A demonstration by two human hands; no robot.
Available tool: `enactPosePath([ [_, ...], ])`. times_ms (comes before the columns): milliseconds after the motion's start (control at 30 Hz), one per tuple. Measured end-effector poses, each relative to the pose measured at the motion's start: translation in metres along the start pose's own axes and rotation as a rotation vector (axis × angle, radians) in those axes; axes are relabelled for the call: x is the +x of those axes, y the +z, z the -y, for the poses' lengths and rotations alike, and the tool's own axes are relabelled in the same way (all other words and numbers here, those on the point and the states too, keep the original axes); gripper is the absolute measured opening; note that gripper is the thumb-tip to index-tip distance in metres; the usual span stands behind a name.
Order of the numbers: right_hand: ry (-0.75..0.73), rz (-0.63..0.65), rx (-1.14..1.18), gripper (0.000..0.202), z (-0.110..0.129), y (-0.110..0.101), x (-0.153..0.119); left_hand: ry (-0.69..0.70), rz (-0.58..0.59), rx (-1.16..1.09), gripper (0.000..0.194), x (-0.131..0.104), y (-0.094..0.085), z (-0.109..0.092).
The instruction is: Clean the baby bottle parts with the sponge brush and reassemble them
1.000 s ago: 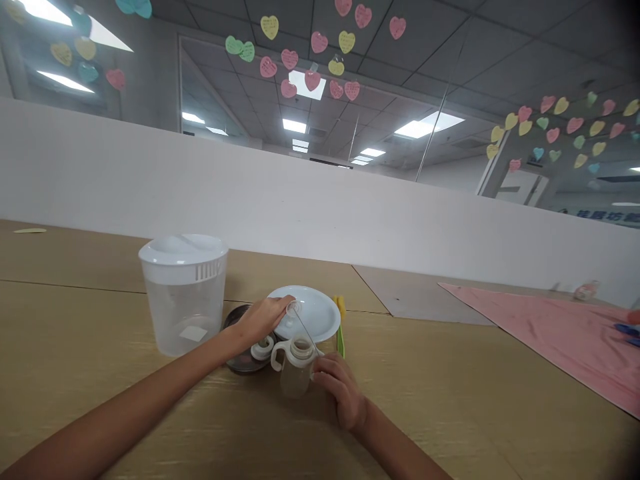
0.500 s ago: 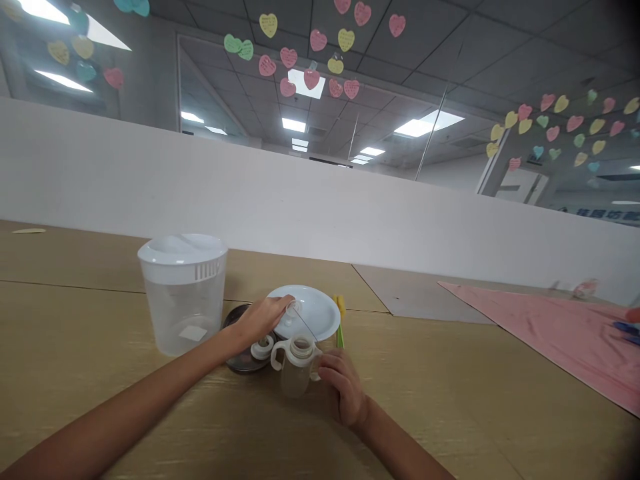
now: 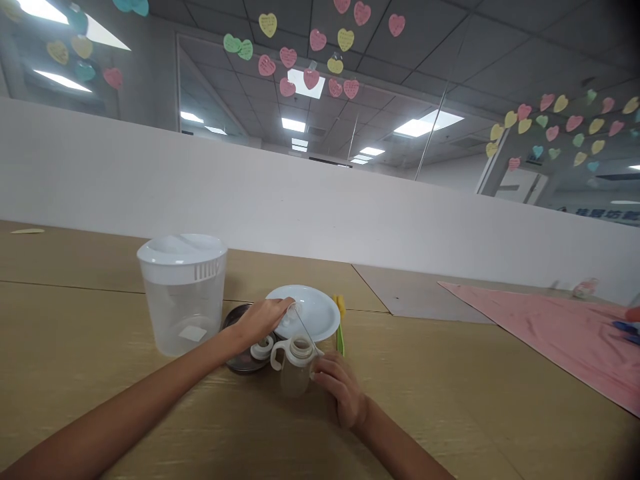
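Over the plate's (image 3: pixel 327 325) left rim, the left hand (image 3: pixel 263 317) pinches a clear round piece (image 3: pixel 294 310); a thin strand (image 3: pixel 305 327) runs from it to the right hand (image 3: pixel 341 387), fingers curled and seemingly pinching its end to hold it straight. Between them an open bottle (image 3: pixel 295 381) stands upright on the bench (image 3: pixel 430 393). Room lies rightward toward the pink cloth (image 3: pixel 560 333), a wall (image 3: pixel 300 200) bounding the far edge.

This looks to me like an office, or an office-like workroom: a dark grey tiled ceiling (image 3: pixel 500 60) with bright rectangular light panels (image 3: pixel 294 125), seen through clear glass panes (image 3: pixel 430 138) dotted with pink, yellow, green and blue heart-shaped paper notes (image 3: pixel 317 40). A low, plain white wall (image 3: pixel 300 207) runs along the far edge of the broad wood-coloured tabletop (image 3: pixel 425 387).
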State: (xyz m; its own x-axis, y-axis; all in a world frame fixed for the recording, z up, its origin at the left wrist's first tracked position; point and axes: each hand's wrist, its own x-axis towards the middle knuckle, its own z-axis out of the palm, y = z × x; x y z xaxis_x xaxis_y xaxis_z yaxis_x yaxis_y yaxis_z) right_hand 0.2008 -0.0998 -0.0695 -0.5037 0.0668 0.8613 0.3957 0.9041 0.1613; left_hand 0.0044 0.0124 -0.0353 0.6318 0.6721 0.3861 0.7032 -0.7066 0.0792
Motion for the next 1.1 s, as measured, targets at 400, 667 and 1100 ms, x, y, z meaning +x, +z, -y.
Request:
enactPosePath([
  [400,0.038,0.019,0.059,0.031,0.001,-0.001,0.001,-0.003,0.005,0.007,0.031,0.0,0.003,0.001],
  [667,0.092,-0.027,0.037,0.027,-0.003,0.002,-0.008,0.015,-0.01,0.007,0.029,0.0,0.003,0.002],
  [1100,0.16,-0.1,0.036,0.023,-0.01,0.007,-0.017,0.029,-0.043,0.039,0.028,0.0,0.008,0.005],
])
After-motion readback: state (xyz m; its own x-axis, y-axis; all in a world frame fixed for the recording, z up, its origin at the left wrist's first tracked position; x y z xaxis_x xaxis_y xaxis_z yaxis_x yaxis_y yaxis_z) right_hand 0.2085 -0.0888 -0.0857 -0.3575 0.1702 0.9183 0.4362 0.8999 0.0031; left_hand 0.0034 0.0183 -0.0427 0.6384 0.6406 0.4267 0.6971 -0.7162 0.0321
